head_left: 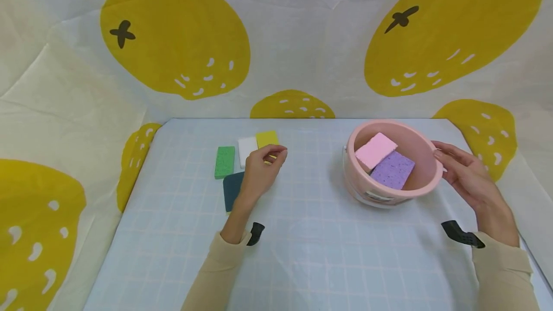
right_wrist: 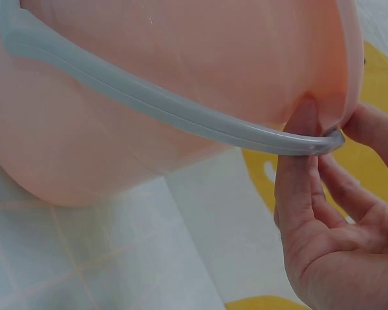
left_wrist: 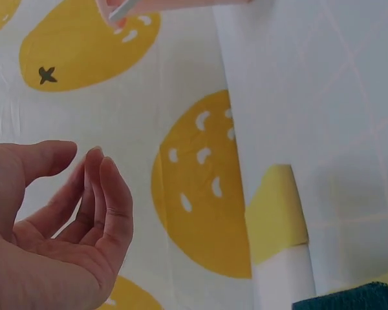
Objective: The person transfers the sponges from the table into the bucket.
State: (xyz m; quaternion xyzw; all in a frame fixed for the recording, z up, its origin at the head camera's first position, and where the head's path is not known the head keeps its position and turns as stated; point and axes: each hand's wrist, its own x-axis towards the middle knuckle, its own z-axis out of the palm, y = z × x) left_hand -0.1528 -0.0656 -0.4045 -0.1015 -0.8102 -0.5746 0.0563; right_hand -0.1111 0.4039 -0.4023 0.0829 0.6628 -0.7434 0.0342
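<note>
A pink bucket (head_left: 425, 184) stands on the right of the table with a pink sponge (head_left: 375, 150) and a purple sponge (head_left: 393, 171) inside. My right hand (head_left: 471, 176) grips its right rim, thumb by the end of the grey handle (right_wrist: 181, 106). Over on the left, my left hand (head_left: 262, 169) is raised above the table, fingers loosely bent and nothing between them. Around it lie a yellow sponge (head_left: 267, 138), a white sponge (head_left: 247, 150), a green sponge (head_left: 224, 162) and a dark teal scrub sponge (head_left: 232, 191), the last partly hidden by the left arm.
A pale blue checked cloth (head_left: 311, 253) covers the table. Behind and at the sides hangs a white sheet (head_left: 302, 37) with big yellow fruit prints, meeting the table's back edge. Black bands sit at both wrists.
</note>
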